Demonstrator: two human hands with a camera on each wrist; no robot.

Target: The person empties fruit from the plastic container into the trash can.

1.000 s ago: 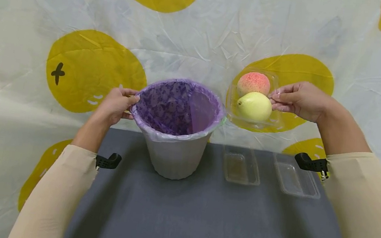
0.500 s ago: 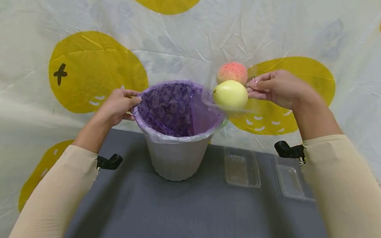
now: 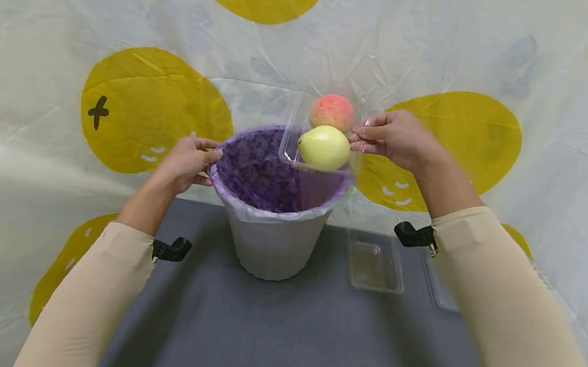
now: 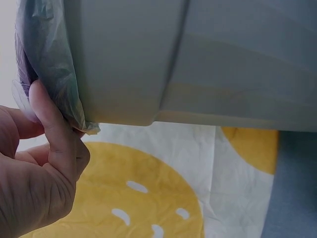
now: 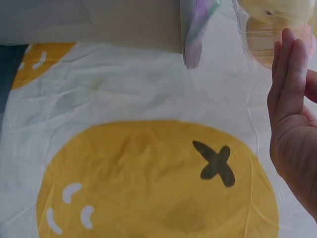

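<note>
My left hand grips the rim of a light grey trash can, its thumb over the edge of a purple patterned bag that lines the can. In the left wrist view the bag's folded edge lies under the fingers. With my right hand I pinch the right side of a clear plastic tray. Side by side on it lie a red-pink peach and a pale yellow pear-like fruit. The tray hangs above the right rear of the can's opening.
Two clear plastic trays stand on the dark grey table right of the can: a near one, and another partly hidden by the right forearm. A white cloth with yellow fruit prints hangs behind.
My right hand has moved left, carrying the tray with both fruits from beside the can to over its opening. My left hand keeps its hold on the rim.
</note>
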